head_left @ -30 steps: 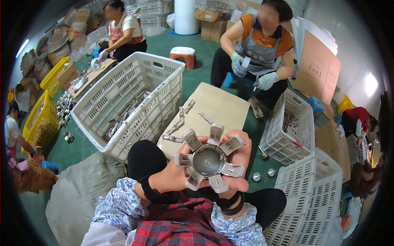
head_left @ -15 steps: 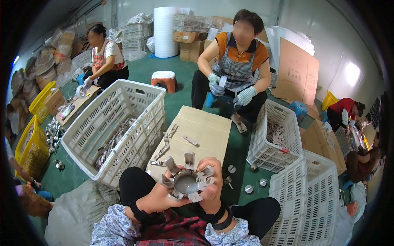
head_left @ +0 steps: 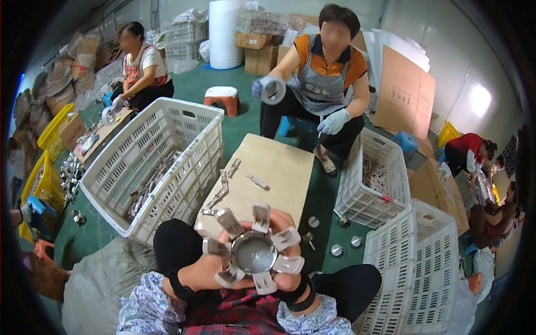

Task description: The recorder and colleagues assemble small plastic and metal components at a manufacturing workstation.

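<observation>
Held up over my lap is a round metal ring with a grey disc-like middle [head_left: 254,255] and several grey clips standing out around its rim. My left hand [head_left: 205,269] grips it from the left side. On the other side my right hand [head_left: 288,281] has its thumb below and fingers behind the clips. Most of the fingers of both hands are hidden behind the ring. Just beyond my hands lies a flat cardboard sheet [head_left: 273,162], with a single loose clip [head_left: 257,181] and a row of joined clip pieces [head_left: 223,181] on it.
A large white crate [head_left: 151,131] of clip parts stands left, another white crate [head_left: 371,142] right of the cardboard. Stacked crates [head_left: 413,262] flank my right knee. Round metal pieces [head_left: 336,249] lie on the green floor. Opposite, a gloved person [head_left: 329,72] holds a tape roll [head_left: 273,90].
The ring with clips has come closer to view and faces upward more squarely. The person opposite has swung the tape roll up and left. A blue thing in another person's hand appears at far left.
</observation>
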`<state>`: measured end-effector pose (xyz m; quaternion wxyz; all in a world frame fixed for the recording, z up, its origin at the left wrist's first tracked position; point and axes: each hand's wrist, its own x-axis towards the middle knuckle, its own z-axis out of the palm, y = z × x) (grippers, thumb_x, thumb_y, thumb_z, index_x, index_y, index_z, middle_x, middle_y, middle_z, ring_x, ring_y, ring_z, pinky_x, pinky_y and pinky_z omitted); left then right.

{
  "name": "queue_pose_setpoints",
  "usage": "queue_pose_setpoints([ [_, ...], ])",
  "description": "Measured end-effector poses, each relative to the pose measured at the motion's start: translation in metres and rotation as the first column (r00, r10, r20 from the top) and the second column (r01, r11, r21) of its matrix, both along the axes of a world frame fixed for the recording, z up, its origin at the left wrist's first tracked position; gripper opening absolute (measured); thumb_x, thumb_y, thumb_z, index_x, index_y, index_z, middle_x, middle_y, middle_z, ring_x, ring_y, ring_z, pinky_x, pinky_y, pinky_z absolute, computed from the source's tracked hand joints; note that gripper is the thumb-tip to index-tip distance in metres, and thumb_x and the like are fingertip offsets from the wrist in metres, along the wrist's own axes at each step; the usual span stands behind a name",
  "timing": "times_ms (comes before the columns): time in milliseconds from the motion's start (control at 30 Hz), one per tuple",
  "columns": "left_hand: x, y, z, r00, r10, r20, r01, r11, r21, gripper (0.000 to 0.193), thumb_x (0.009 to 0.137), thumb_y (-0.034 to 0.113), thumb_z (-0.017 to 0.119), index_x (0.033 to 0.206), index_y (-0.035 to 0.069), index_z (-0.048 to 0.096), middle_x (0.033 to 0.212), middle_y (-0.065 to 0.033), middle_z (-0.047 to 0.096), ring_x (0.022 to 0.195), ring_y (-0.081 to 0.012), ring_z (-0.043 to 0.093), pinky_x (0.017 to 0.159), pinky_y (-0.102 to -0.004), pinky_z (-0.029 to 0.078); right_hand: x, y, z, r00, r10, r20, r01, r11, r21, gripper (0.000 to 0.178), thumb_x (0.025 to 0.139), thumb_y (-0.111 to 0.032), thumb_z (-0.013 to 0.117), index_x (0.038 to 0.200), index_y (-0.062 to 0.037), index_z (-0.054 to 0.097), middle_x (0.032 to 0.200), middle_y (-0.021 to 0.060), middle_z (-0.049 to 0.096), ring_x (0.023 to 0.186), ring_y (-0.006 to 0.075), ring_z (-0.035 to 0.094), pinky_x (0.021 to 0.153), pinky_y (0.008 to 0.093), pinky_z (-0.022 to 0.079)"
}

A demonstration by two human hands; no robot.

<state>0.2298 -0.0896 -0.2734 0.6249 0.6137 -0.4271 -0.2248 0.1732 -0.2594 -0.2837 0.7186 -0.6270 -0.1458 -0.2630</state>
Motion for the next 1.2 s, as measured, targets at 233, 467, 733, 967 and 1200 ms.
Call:
queue_pose_setpoints([
  [233, -0.001, 0.004, -0.020, 0.859, 0.124, 0.497, -0.124, 0.992, -0.034, 0.094, 0.069, 0.022, 0.089, 0.140, 0.001, 0.031, 0.134, -0.0156, 0.045, 0.124, -0.0252, 0.047, 0.105, -0.0380, 0.038, -0.001, 0.021, -0.034, 0.951, 0.307, 0.042, -0.263, 0.729, 0.632, 0.077, 0.084, -0.044, 0.070, 0.140, -0.0029, 0.039, 0.136, 0.0234, 0.052, 0.121, 0.0330, 0.056, 0.101, 0.0481, 0.049],
  [467, 0.019, 0.012, -0.022, 0.949, 0.096, -0.301, -0.084, 0.995, 0.055, 0.098, 0.071, 0.019, 0.086, 0.146, 0.004, 0.024, 0.130, -0.0099, 0.050, 0.117, -0.0161, 0.048, 0.102, -0.0331, 0.039, 0.069, -0.029, -0.130, 0.808, 0.564, 0.174, -0.578, 0.697, 0.424, 0.067, 0.091, -0.038, 0.059, 0.143, -0.0010, 0.038, 0.134, 0.0194, 0.053, 0.122, 0.0304, 0.055, 0.104, 0.0399, 0.041],
  [733, 0.047, 0.008, -0.022, 0.995, 0.069, 0.069, -0.066, 0.997, -0.043, 0.090, 0.077, 0.031, 0.080, 0.144, -0.003, 0.031, 0.136, -0.0190, 0.042, 0.128, -0.0295, 0.043, 0.108, -0.0375, 0.035, 0.024, -0.006, -0.113, 0.967, 0.168, -0.194, -0.182, 0.982, -0.057, 0.055, 0.094, -0.043, 0.059, 0.131, -0.0030, 0.052, 0.125, 0.0185, 0.058, 0.111, 0.0319, 0.058, 0.097, 0.0420, 0.044],
  [967, 0.069, 0.040, -0.022, 0.982, 0.151, -0.110, -0.142, 0.986, 0.088, 0.097, 0.071, 0.028, 0.085, 0.145, -0.002, 0.030, 0.138, -0.0153, 0.046, 0.131, -0.0252, 0.043, 0.108, -0.0365, 0.035, 0.026, 0.022, -0.104, 0.967, -0.086, -0.238, 0.001, 0.942, -0.336, 0.061, 0.091, -0.038, 0.064, 0.136, -0.0013, 0.046, 0.130, 0.0188, 0.055, 0.116, 0.0335, 0.056, 0.100, 0.0438, 0.043],
  [1200, 0.199, 0.162, -0.045, 0.459, 0.520, 0.720, -0.826, 0.548, 0.131, 0.092, 0.073, 0.027, 0.085, 0.145, -0.002, 0.036, 0.147, -0.0232, 0.041, 0.137, -0.0342, 0.039, 0.114, -0.0415, 0.031, 0.049, 0.016, -0.095, 0.888, -0.098, -0.450, -0.130, 0.884, -0.449, 0.063, 0.080, -0.012, 0.072, 0.136, 0.0041, 0.047, 0.131, 0.0214, 0.055, 0.121, 0.0348, 0.055, 0.104, 0.0419, 0.041],
])
